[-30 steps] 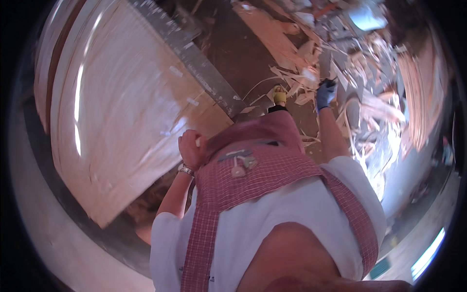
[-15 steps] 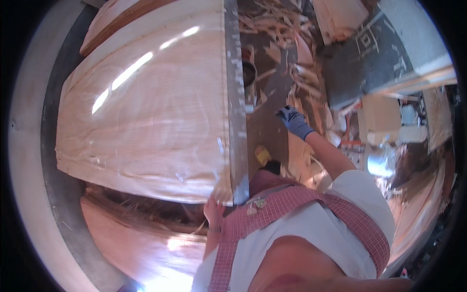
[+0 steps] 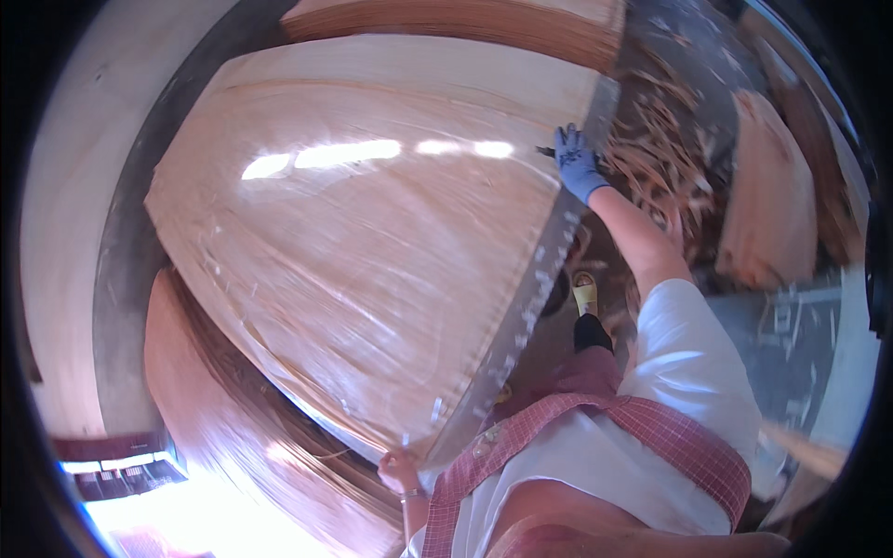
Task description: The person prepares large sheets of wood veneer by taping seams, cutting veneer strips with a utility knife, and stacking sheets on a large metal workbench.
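Observation:
A large pale wood veneer sheet (image 3: 372, 242) covers the stack in front of me, its surface rippled. My left hand (image 3: 400, 471), bare, is closed on the sheet's near corner. My right hand (image 3: 579, 166) wears a blue-grey glove and rests by the right edge of the sheet, toward the far end. A slim dark tool (image 3: 545, 151) sticks out on the left side of the gloved fingers; its exact kind is too small to make out. The grey edge of the table (image 3: 521, 325) runs beneath the sheet along its right side.
Beyond the sheet lies another thick veneer stack (image 3: 456, 23). Down on the left is a reddish veneer stack (image 3: 251, 409) in bright light. Veneer scraps (image 3: 665, 153) litter the floor at the right, near a tilted veneer bundle (image 3: 767, 200). My yellow shoe (image 3: 584, 293) shows below the table edge.
My right hand has moved from above the floor to the far right edge of the veneer sheet. My view has turned, and the left hand stays at the near corner.

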### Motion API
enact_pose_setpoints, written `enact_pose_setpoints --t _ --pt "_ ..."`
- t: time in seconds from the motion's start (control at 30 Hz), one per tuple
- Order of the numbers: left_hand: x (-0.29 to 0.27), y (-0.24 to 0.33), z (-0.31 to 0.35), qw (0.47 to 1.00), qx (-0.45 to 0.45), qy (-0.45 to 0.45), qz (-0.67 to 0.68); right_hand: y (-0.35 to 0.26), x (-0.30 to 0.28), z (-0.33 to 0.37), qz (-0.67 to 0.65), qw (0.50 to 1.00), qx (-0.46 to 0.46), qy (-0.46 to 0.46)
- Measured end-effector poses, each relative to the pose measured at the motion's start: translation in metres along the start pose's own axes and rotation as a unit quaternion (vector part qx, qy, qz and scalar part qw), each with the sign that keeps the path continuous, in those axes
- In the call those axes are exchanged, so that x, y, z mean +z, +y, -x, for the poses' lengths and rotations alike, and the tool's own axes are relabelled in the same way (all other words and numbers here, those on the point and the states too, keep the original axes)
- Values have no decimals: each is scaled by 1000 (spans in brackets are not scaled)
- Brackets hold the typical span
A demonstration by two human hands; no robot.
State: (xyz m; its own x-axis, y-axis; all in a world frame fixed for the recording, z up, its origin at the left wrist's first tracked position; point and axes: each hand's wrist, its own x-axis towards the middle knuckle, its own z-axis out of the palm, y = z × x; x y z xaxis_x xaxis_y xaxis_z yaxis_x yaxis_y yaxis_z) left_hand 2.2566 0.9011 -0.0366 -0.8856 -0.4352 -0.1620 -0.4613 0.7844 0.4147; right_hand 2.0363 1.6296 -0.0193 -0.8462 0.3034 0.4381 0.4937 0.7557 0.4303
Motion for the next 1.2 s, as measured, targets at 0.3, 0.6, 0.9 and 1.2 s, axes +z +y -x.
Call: enact_pose_setpoints --t 0.3,0.6,0.9,1.2 --pt "-12 234 -34 977 -61 205 12 61 85 -87 -437 866 -194 -149" --pt "83 540 -115 984 140 110 4 39 48 -15 -598 715 -258 -254" --pt "213 709 -127 983 181 -28 4 2 19 -23 -551 714 -318 -292" --pt "277 756 -114 954 280 -107 -14 -5 23 -16 -585 757 -231 -179"
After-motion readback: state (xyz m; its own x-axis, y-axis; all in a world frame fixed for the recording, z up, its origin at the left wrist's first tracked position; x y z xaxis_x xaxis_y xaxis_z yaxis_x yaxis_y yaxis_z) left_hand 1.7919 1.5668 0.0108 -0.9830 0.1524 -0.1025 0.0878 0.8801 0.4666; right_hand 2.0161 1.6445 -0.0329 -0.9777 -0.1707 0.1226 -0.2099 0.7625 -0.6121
